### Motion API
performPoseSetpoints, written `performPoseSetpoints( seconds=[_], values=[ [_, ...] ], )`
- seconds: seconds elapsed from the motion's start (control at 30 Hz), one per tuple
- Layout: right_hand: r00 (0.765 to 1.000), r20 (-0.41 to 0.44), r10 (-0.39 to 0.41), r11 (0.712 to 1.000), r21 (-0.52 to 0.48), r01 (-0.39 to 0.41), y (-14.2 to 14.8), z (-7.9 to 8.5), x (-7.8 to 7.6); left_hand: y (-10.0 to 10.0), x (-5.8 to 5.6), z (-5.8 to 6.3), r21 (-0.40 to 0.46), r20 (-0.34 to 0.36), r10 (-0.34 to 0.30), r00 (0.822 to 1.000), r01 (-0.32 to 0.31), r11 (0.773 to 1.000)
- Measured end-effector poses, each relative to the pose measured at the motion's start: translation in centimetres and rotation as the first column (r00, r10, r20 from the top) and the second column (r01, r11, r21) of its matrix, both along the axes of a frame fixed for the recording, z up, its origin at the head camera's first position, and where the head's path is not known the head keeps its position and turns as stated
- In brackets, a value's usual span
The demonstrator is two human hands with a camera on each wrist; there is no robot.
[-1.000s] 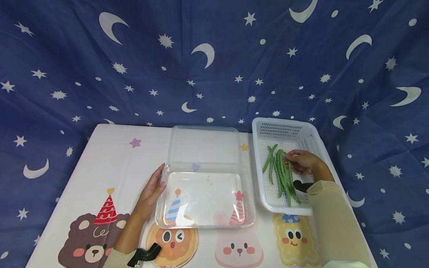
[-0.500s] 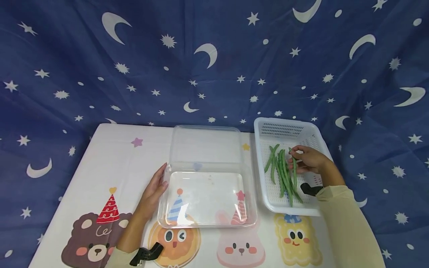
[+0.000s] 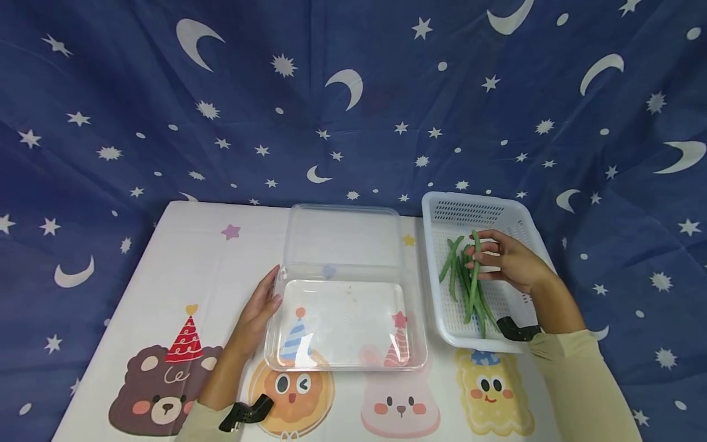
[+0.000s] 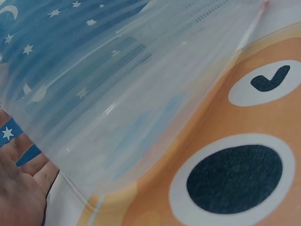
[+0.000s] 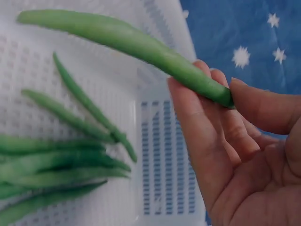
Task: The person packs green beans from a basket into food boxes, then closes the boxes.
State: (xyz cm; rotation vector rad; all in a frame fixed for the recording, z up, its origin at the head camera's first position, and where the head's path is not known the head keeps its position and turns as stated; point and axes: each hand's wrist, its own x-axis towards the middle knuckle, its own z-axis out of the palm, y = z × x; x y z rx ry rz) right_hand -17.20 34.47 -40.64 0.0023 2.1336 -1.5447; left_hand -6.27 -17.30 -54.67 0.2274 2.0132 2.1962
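Observation:
A green bean (image 5: 127, 40) is pinched near one end between the thumb and fingers of my right hand (image 3: 510, 261), lifted above the white perforated basket (image 3: 433, 307). Several other green beans (image 3: 468, 294) lie lengthwise in that basket, partly hidden in the head view by the held one. My left hand (image 3: 256, 316) rests with extended fingers along the left side of a clear plastic container (image 3: 345, 325). In the left wrist view, its fingers (image 4: 42, 172) lie against the container's outer wall. The container's clear lid (image 3: 343, 236) stretches out flat behind it.
A white tablecloth (image 3: 210, 270) with cartoon prints covers the table. Behind it hangs a dark blue curtain (image 3: 248, 73) with moons and stars. The basket stands to the right of the container, a narrow gap between them.
My right hand has drawn one green bean from the pile and raised it, turning it upward over the basket. The left hand stays at the container's side. The head view shifts slightly.

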Motion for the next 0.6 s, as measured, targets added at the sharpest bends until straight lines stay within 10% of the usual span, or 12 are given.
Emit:
performPoseSetpoints(
  seconds=[0.6],
  values=[
    [0.998, -0.040, -0.043, 0.985, -0.171, 0.036, -4.6, 1.4, 3.0, 0.0, -0.1, 0.2, -0.031, 0.010, 0.002, 1.000, -0.002, 1.000]
  ],
)
